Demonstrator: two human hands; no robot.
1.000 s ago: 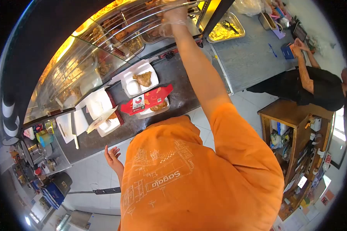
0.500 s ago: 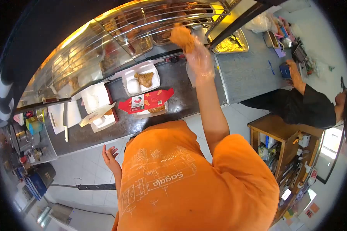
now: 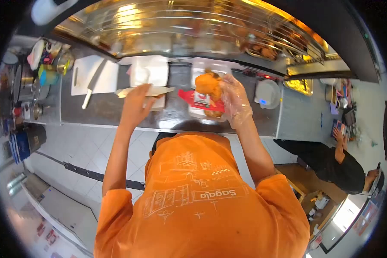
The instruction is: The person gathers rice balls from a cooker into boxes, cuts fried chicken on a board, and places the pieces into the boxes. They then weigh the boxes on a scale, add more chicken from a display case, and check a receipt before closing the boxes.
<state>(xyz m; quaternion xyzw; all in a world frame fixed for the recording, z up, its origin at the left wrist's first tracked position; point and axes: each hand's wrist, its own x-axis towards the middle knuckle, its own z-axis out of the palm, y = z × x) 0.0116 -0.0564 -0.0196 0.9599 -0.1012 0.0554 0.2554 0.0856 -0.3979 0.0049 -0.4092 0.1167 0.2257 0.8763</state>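
My right hand (image 3: 235,99), in a clear plastic glove, grips a piece of fried chicken (image 3: 208,84) above a box with a red cardboard sleeve (image 3: 217,106). Part of another chicken piece (image 3: 213,114) shows at that box's front edge. Bare, my left hand (image 3: 136,105) is at the cardboard flap (image 3: 163,90) of a white food box (image 3: 158,69) on the left. Its thumb stands apart from its fingers, and the hand covers part of the flap. Blur hides how firmly it touches.
On the left lie a white cutting board (image 3: 81,81) and a knife (image 3: 94,81). A round white lid-like object (image 3: 268,92) sits right on the dark counter (image 3: 172,116). The heated display case (image 3: 180,26) spans the back. A person in black (image 3: 327,150) stands at far right.
My right hand has brought the chicken from the display case down over the red-sleeved box. My left hand has risen from beside my body to the left box's flap. The view has turned.
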